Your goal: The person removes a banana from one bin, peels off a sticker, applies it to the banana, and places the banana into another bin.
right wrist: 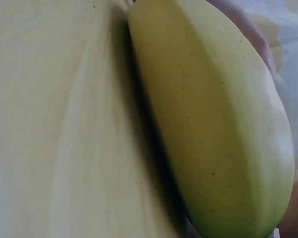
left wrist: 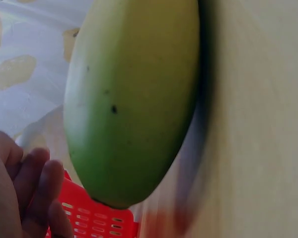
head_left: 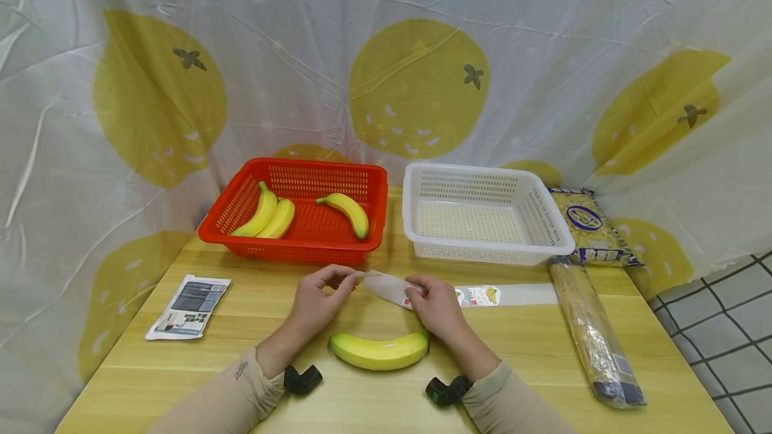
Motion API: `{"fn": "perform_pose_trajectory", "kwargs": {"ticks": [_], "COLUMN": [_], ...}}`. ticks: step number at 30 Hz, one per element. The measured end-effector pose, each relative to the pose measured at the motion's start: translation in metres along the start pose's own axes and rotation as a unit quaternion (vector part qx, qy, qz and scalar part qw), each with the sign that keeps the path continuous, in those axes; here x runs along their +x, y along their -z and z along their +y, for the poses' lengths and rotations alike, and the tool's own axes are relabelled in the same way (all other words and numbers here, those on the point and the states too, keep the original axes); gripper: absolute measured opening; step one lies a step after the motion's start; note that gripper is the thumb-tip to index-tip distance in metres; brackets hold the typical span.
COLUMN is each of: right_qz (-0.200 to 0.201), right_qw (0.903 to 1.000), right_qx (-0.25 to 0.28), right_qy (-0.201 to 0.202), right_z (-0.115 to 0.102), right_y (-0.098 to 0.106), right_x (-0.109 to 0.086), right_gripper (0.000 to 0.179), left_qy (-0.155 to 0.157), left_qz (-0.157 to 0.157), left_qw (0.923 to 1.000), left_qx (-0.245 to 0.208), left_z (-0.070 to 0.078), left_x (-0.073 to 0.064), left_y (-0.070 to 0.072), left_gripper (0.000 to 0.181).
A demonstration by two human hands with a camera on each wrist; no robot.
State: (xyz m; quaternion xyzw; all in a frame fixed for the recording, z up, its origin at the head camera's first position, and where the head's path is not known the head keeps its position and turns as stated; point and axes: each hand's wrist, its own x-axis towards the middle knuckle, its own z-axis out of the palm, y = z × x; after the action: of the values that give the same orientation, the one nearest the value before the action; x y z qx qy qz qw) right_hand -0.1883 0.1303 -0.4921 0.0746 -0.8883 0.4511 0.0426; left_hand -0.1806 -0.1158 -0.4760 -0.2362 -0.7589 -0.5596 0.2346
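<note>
- Banana [head_left: 380,352] lies on the wooden table [head_left: 253,313], nearer the person than both hands and between the two wrists; we see its long axis run left to right, its middle bowed toward the person.
- Right hand [head_left: 435,301] is the nearer one, just beyond the fruit's right end; its fingers are curled, and we judge that they grip the sticker strip [head_left: 527,295].
- Left hand [head_left: 324,295] sits farther off, beyond the fruit's left end; thumb and forefinger are closed together, pinching, as we read it, the strip's pale left end; neither hand has hold of the fruit.
- Strip to fruit, the way leads back toward the person; we find the strip roughly parallel to the fruit, its right stretch lying before the white plastic basket [head_left: 494,254].
</note>
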Motion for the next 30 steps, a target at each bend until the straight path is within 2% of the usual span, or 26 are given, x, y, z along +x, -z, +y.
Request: {"fn": "perform_pose_trajectory", "kwargs": {"ticks": [5, 9, 11, 14, 17, 19, 24, 28, 30], "right_qz": [-0.008, -0.001, 0.005, -0.009, -0.040, -0.057, -0.068, -0.072, -0.074], "right_qw": [0.9996, 0.9982, 0.9963, 0.9884, 0.9727, 0.9640, 0.9587, 0.9599, 0.9595], "right_qx": [0.008, 0.032, 0.062, 0.144, 0.228, 0.259, 0.276, 0.271, 0.271], "right_qy": [0.027, 0.052, 0.058, 0.046, 0.023, 0.011, 0.009, 0.019, 0.020], "right_z": [0.001, -0.001, -0.002, -0.004, -0.007, -0.008, -0.010, -0.009, -0.009], "right_y": [0.000, 0.000, 0.000, 0.001, 0.002, 0.002, 0.003, 0.004, 0.004], "right_x": [0.000, 0.000, 0.000, -0.002, -0.003, -0.004, -0.006, -0.007, -0.007], "right_gripper": [0.032, 0.033, 0.029, 0.023, 0.023, 0.025, 0.018, 0.014, 0.014], "left_qy": [-0.053, -0.069, -0.076, -0.088, -0.099, -0.107, -0.126, -0.116, -0.100], "left_qz": [-0.046, -0.076, -0.091, -0.113, -0.132, -0.144, -0.171, -0.195, -0.210], "left_qw": [0.9973, 0.9938, 0.9914, 0.9876, 0.9844, 0.9820, 0.9755, 0.9724, 0.9713], "left_qx": [-0.022, -0.044, -0.056, -0.064, -0.061, -0.058, -0.056, -0.054, -0.049], "left_z": [-0.008, -0.018, -0.020, -0.021, -0.021, -0.021, -0.021, -0.022, -0.021], "left_x": [-0.003, -0.005, -0.006, -0.006, -0.007, -0.008, -0.008, -0.009, -0.009], "left_y": [0.001, 0.001, 0.001, 0.001, 0.000, -0.001, -0.001, 0.000, 0.001], "left_gripper": [0.021, 0.024, 0.025, 0.025, 0.026, 0.026, 0.026, 0.024, 0.023]}}
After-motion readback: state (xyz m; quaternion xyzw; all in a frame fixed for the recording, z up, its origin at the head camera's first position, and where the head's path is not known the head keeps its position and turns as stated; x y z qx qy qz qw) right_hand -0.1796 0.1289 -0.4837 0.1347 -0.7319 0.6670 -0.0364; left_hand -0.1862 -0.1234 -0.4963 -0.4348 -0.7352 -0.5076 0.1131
